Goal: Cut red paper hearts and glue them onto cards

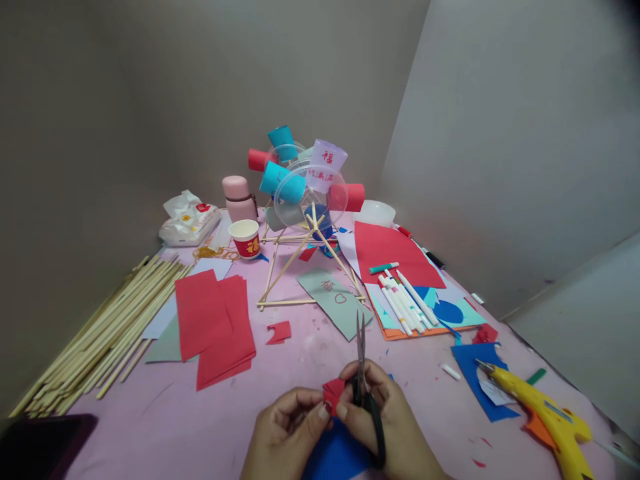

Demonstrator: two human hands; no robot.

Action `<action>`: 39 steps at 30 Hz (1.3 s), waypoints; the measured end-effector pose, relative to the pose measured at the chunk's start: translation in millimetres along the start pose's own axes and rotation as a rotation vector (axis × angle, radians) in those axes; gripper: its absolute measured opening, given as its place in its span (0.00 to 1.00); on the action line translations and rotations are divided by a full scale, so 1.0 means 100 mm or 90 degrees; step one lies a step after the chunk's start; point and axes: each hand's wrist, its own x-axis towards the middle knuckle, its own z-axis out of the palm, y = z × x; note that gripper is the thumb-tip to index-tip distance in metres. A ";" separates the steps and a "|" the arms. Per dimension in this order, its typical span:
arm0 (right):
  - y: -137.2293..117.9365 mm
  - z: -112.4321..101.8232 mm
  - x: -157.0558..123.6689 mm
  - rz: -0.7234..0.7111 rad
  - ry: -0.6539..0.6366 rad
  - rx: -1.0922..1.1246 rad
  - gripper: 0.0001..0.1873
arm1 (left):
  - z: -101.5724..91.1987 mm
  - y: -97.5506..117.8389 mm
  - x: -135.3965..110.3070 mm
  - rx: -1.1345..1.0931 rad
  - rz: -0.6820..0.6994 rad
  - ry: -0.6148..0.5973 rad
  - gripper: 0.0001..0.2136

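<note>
Between the fingertips of my left hand (pixel 290 430) and my right hand (pixel 383 413) is a small folded piece of red paper (pixel 332 395). Both hands pinch it above the table's near edge. My right hand also carries black-handled scissors (pixel 361 347), their blades pointing up and away, almost together. Under my hands lies a sheet of blue paper (pixel 334 453). A red paper scrap (pixel 279 332) with a notch cut out sits just beyond. Farther off, a grey-green paper strip (pixel 337 300) bears a red character and a drawn heart.
A stick-framed wheel with paper cups (pixel 316 223) stands at the centre back. Wooden sticks (pixel 105 320) and red sheets (pixel 215 327) lie left, near a paper cup (pixel 246 240). Markers (pixel 405 303) rest on papers at right, with a yellow glue gun (pixel 543 407) nearer me.
</note>
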 end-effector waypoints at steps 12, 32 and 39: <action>0.17 -0.01 -0.02 -0.096 0.020 -0.142 0.12 | 0.05 0.00 -0.02 -0.039 0.000 0.046 0.09; -0.30 -0.40 -0.04 -0.172 -0.274 -0.663 0.18 | -0.10 0.05 0.01 0.006 0.028 -0.025 0.05; -0.27 -0.40 -0.04 -0.176 -0.297 -0.695 0.18 | -0.07 0.11 -0.01 0.017 0.022 -0.062 0.03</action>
